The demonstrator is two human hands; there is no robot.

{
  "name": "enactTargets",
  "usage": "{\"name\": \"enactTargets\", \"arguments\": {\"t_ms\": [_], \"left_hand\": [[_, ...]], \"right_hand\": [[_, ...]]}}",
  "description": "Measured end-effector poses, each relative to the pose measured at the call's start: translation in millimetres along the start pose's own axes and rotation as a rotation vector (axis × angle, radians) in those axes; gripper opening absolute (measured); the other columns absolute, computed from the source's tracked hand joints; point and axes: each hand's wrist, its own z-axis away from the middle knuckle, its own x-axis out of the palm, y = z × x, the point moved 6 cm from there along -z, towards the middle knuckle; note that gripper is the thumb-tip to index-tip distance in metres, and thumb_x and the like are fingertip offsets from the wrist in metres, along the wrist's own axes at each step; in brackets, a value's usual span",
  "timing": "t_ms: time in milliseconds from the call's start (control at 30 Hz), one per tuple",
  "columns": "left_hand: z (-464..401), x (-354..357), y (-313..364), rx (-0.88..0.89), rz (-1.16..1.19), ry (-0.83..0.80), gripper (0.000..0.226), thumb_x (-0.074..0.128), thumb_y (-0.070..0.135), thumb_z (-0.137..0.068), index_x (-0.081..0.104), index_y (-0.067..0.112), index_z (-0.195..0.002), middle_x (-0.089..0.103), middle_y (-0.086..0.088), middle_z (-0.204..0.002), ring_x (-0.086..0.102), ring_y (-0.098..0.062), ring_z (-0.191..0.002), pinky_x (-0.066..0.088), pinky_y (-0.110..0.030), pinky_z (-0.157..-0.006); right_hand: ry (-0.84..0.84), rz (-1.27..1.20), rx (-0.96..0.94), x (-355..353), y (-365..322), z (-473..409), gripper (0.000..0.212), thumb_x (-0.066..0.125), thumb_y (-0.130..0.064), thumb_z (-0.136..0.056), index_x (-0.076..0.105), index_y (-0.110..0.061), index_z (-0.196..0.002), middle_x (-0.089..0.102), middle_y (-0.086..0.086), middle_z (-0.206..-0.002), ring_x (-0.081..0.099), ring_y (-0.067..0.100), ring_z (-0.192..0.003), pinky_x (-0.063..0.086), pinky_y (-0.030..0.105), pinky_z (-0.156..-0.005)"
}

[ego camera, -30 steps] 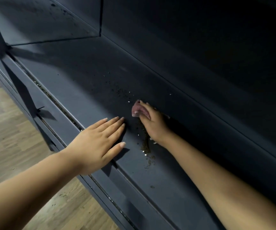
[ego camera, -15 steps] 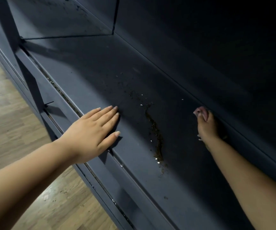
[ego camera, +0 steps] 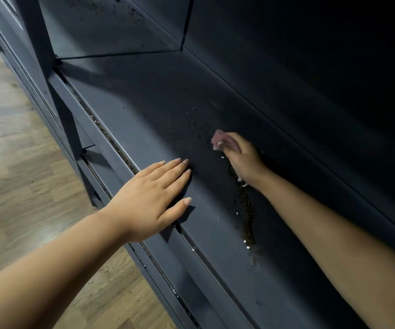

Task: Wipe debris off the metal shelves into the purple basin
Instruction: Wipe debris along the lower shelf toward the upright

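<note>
Right hand (ego camera: 241,160) is curled round a small pink cloth (ego camera: 220,138), pressed to the dark grey metal shelf (ego camera: 144,119) w/ a line of brown and white debris (ego camera: 247,210) beside its wrist, prob. to herd crumbs fwd. Left hand (ego camera: 151,198) lies flat, fingers straight, holding nothing, over the shelf's front edge, likely bracing. Purple basin not in view.

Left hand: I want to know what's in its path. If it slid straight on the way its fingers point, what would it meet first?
Probably bare shelf first, then the scattered debris near the right hand and its pink cloth; depth is uncertain.
</note>
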Motion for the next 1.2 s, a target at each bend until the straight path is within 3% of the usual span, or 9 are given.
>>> {"name": "enactTargets", "arguments": {"t_ms": [233, 400, 500, 567, 700, 867, 1033, 1100, 1200], "left_hand": [[-1, 1, 0, -0.01, -0.005, -0.017, 0.07, 0.011, 0.046, -0.102, 0.054, 0.0, -0.133, 0.05, -0.016, -0.14, 0.047, -0.031, -0.13, 0.021, -0.035, -0.109], [-1, 2, 0, -0.009, -0.022, -0.017, 0.069, 0.012, 0.045, -0.102, 0.054, -0.002, -0.132, 0.051, -0.018, -0.138, 0.048, -0.032, -0.129, 0.02, -0.034, -0.109], [0, 2, 0, 0.0, -0.029, -0.017, 0.071, 0.011, 0.045, -0.102, 0.053, -0.003, -0.133, 0.05, -0.019, -0.139, 0.048, -0.033, -0.129, 0.02, -0.035, -0.108], [1, 2, 0, 0.002, -0.033, -0.014, 0.071, 0.01, 0.045, -0.103, 0.053, -0.004, -0.132, 0.05, -0.019, -0.138, 0.049, -0.034, -0.128, 0.021, -0.035, -0.108], [0, 5, 1, 0.011, -0.03, -0.03, 0.07, 0.012, 0.045, -0.102, 0.051, -0.005, -0.133, 0.049, -0.02, -0.139, 0.048, -0.035, -0.128, 0.021, -0.036, -0.107], [0, 4, 1, 0.033, -0.017, -0.013, 0.069, 0.014, 0.043, -0.102, 0.052, -0.006, -0.131, 0.051, -0.023, -0.136, 0.049, -0.037, -0.126, 0.021, -0.036, -0.106], [1, 3, 1, 0.037, -0.005, -0.022, 0.07, 0.011, 0.043, -0.103, 0.052, -0.006, -0.131, 0.051, -0.023, -0.136, 0.049, -0.037, -0.126, 0.021, -0.037, -0.107], [1, 5, 1, 0.042, 0.004, -0.029, 0.071, 0.01, 0.044, -0.103, 0.05, -0.006, -0.132, 0.05, -0.022, -0.137, 0.047, -0.035, -0.128, 0.019, -0.036, -0.108], [2, 5, 0, 0.038, 0.018, -0.032, 0.073, 0.008, 0.044, -0.103, 0.052, -0.007, -0.13, 0.051, -0.023, -0.136, 0.048, -0.036, -0.127, 0.019, -0.037, -0.107]], "right_hand": [[-0.06, -0.072, -0.029, 7, -8, 24, 0.024, 0.05, -0.004, -0.094, 0.06, -0.025, -0.087, 0.065, -0.005, -0.094, 0.061, 0.01, -0.098, 0.043, 0.027, -0.098], [0.187, -0.253, 0.006, -54, 9, 68, 0.02, 0.041, 0.003, -0.096, 0.055, -0.011, -0.091, 0.062, 0.002, -0.099, 0.064, 0.0, -0.091, 0.048, 0.015, -0.089], [0.361, -0.047, 0.158, -96, 39, 116, 0.016, 0.044, -0.012, -0.099, 0.057, -0.021, -0.1, 0.062, -0.002, -0.107, 0.061, 0.01, -0.099, 0.051, 0.035, -0.093], [0.453, 0.087, 0.294, -109, 50, 136, 0.016, 0.044, -0.025, -0.099, 0.055, -0.025, -0.111, 0.06, -0.004, -0.111, 0.058, 0.017, -0.099, 0.052, 0.042, -0.075], [0.49, 0.151, 0.325, -87, 54, 116, 0.028, 0.043, -0.025, -0.099, 0.05, -0.024, -0.127, 0.058, -0.003, -0.118, 0.058, 0.021, -0.099, 0.042, 0.024, -0.047], [0.34, -0.031, 0.13, 1, 12, 61, 0.025, 0.042, 0.002, -0.095, 0.056, -0.004, -0.115, 0.059, 0.017, -0.122, 0.053, 0.02, -0.112, 0.038, 0.035, -0.104], [0.152, 0.152, 0.113, 31, -18, 41, 0.015, 0.047, -0.007, -0.095, 0.06, -0.007, -0.101, 0.064, 0.019, -0.105, 0.059, 0.032, -0.103, 0.043, 0.046, -0.097], [0.208, 0.101, 0.094, 18, -22, 56, 0.017, 0.044, 0.002, -0.095, 0.058, 0.002, -0.103, 0.062, 0.018, -0.105, 0.058, 0.029, -0.101, 0.044, 0.033, -0.094], [0.357, 0.077, 0.113, -12, -15, 100, 0.025, 0.043, -0.003, -0.097, 0.057, -0.023, -0.093, 0.058, -0.002, -0.108, 0.056, 0.016, -0.108, 0.042, 0.028, -0.1]]}}
